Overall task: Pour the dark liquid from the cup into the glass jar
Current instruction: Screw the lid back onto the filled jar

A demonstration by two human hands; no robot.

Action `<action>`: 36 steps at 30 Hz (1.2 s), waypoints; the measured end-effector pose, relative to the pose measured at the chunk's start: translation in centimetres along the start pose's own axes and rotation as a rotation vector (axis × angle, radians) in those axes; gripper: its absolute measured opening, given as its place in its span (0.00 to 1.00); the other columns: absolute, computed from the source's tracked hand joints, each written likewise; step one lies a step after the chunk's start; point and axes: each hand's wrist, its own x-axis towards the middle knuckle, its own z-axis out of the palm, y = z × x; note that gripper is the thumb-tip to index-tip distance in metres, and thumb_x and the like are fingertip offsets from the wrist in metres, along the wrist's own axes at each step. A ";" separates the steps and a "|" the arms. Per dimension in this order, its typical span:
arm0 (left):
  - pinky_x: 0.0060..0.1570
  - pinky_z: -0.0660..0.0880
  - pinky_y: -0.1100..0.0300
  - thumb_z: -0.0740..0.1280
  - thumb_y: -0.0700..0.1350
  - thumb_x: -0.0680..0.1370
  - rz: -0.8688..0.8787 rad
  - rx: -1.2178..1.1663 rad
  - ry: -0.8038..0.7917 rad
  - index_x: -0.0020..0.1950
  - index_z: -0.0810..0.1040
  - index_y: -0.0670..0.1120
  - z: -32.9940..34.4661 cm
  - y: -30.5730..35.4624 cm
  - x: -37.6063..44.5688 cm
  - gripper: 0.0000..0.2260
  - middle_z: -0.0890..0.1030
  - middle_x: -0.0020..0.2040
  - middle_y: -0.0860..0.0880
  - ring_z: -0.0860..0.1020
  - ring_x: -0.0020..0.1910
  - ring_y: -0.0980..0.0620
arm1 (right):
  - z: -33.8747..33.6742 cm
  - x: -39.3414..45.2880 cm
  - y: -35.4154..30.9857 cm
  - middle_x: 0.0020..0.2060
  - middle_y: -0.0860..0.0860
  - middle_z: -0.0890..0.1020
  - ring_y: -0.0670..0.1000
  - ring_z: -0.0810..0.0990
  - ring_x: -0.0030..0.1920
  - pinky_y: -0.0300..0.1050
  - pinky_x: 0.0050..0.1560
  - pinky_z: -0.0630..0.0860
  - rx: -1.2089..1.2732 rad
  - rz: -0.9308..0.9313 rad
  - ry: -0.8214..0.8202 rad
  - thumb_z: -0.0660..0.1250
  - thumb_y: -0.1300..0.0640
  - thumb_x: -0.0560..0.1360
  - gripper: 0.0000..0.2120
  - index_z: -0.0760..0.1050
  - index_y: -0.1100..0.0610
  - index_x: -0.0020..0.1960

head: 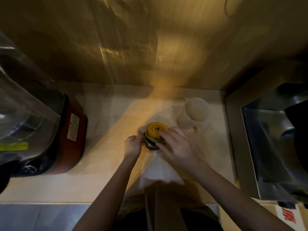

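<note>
While jar [152, 139] sitting mid-table [103, 130], left hand [133, 144] steadying side, right hand [175, 140] fingers gripping yellow lid [154, 129]. Cup [195, 112] waiting just behind. Next: lid off, then pouring.

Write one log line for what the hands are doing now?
left hand: grips jar side | right hand: fingers on yellow lid | cup: upright behind jar, untouched

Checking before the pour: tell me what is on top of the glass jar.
A yellow lid covers the glass jar, with the right hand resting on it. The lid hides the contents.
</note>
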 end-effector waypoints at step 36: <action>0.46 0.68 0.66 0.75 0.57 0.62 0.450 0.322 -0.257 0.33 0.70 0.48 -2.9 -1.0 -1.8 0.17 0.76 0.61 0.52 0.73 0.52 0.56 | -2.1 6.5 -1.6 0.57 0.56 0.73 0.57 0.73 0.58 0.49 0.51 0.73 -0.179 0.123 -0.772 0.75 0.40 0.63 0.38 0.66 0.57 0.65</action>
